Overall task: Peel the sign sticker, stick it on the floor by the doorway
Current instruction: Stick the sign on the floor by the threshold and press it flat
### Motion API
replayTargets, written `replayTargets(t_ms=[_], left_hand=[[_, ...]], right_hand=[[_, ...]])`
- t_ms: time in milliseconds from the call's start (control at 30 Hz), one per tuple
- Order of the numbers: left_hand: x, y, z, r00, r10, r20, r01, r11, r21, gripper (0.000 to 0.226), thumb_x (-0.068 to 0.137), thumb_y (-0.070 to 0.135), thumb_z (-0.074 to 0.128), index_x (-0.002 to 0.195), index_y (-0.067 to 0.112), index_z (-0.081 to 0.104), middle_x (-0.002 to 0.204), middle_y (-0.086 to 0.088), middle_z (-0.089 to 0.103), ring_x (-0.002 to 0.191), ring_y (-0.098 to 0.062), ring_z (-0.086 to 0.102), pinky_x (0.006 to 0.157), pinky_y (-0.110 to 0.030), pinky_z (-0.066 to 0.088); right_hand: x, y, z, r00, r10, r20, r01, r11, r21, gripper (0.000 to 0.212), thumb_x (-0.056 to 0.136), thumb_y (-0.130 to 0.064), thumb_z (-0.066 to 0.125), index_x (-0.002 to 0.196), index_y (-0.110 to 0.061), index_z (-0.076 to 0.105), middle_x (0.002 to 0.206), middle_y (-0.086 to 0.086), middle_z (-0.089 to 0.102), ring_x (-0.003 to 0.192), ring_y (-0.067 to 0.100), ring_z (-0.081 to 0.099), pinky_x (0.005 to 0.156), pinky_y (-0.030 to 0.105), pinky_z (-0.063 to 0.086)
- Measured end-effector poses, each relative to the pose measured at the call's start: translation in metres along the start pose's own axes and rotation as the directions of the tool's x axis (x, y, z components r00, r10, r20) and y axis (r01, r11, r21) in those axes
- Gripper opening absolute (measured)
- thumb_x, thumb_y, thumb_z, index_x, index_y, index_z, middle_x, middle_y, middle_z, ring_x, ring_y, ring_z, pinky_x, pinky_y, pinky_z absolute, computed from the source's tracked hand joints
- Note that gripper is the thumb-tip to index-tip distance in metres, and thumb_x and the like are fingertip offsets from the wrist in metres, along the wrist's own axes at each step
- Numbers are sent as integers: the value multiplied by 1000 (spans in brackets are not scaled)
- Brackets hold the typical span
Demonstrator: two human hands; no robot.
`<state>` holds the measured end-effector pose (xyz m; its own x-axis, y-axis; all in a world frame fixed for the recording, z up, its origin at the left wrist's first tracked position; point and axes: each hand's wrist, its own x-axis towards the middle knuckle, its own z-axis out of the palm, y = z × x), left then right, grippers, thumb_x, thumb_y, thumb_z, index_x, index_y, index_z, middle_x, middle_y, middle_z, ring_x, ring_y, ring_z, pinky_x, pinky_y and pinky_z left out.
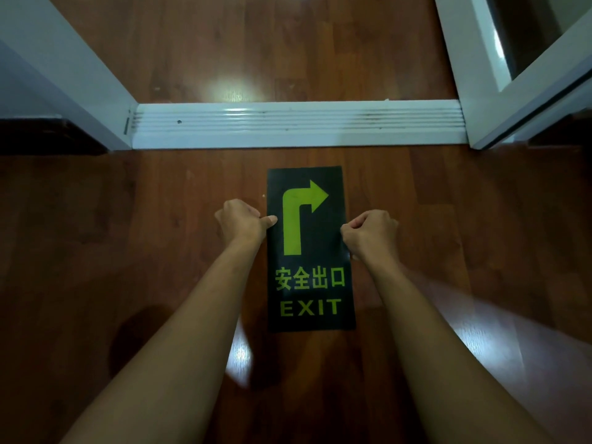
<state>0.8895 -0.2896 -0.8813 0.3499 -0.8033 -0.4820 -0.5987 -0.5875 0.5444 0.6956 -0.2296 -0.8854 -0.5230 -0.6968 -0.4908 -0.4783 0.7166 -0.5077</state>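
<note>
A black sign sticker (pixel 309 251) with a yellow-green right-turn arrow, Chinese characters and the word EXIT lies flat on the brown wooden floor (pixel 128 251), just in front of the white door threshold (pixel 298 123). My left hand (pixel 242 222) is a closed fist beside the sticker's left edge, its thumb pressing on that edge. My right hand (pixel 371 232) is also curled, with thumb and fingertips pinched at the sticker's right edge. Whether the sticker's edges are lifted I cannot tell.
A white door frame (pixel 73 75) rises at the left, and a white frame with a glass panel (pixel 519 68) stands at the right. Wooden floor continues beyond the threshold. Bright reflections lie on the floor near my forearms.
</note>
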Motion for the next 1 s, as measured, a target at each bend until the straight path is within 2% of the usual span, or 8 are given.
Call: replayTargets(t_ms=[67,167,267,367,433,500,600,1000], left_hand=[[0,-2,0,999,30,-25,-29,999,36,38,66,26,89,71,16,53,91,-7,57,87,-29,65,78,-35,54],[-5,-7,4,973,220,-63,-214,972,96,38,70,23,86,92,16,57,106,-9,58,95,-24,54,80,-29,40],[-9,-9,8,867,498,-33,-474,843,252,50,78,19,77,125,17,57,125,-10,51,117,-27,48,96,-32,40],[-6,-6,17,747,653,123,-639,657,400,66,89,21,60,150,15,34,158,-6,31,147,-25,23,114,-41,27],[-1,-4,24,697,677,238,-692,548,470,68,95,25,48,155,16,17,165,-1,14,152,-20,5,121,-41,14],[6,-4,30,668,675,313,-716,470,516,66,98,28,38,156,16,10,166,-1,6,153,-19,-1,122,-41,6],[14,-9,34,649,696,308,-720,430,545,62,100,33,29,156,17,10,166,0,3,152,-17,2,122,-41,4],[19,-24,40,678,694,242,-683,474,556,64,102,43,21,156,13,4,166,-4,-1,152,-16,-2,123,-37,-1]], right_hand=[[1,2,-2,1000,17,-12,-17,999,29,17,82,-26,79,72,-22,66,87,7,75,78,27,74,71,40,64],[6,8,-8,998,-22,-51,22,1000,10,31,79,-30,84,91,-16,60,103,9,70,88,22,64,63,27,50],[4,3,-5,963,-262,-64,258,964,-68,32,81,-16,80,106,-12,61,117,12,60,108,28,55,82,32,47],[-3,-8,11,848,-529,-33,494,812,-311,46,88,-18,67,133,-17,56,142,7,53,130,30,47,103,41,40],[-1,-13,23,802,-595,55,566,725,-392,57,97,-24,53,152,-21,39,163,2,33,150,25,28,117,43,26],[7,-17,33,779,-617,116,596,669,-444,58,104,-27,39,159,-23,23,169,-1,18,156,23,12,124,46,15],[19,-19,41,776,-615,137,581,613,-535,56,106,-33,29,160,-26,17,170,-1,15,157,24,9,125,50,10],[26,-20,46,846,-533,15,479,747,-462,59,107,-36,22,161,-17,10,171,0,9,157,15,4,127,37,2]])
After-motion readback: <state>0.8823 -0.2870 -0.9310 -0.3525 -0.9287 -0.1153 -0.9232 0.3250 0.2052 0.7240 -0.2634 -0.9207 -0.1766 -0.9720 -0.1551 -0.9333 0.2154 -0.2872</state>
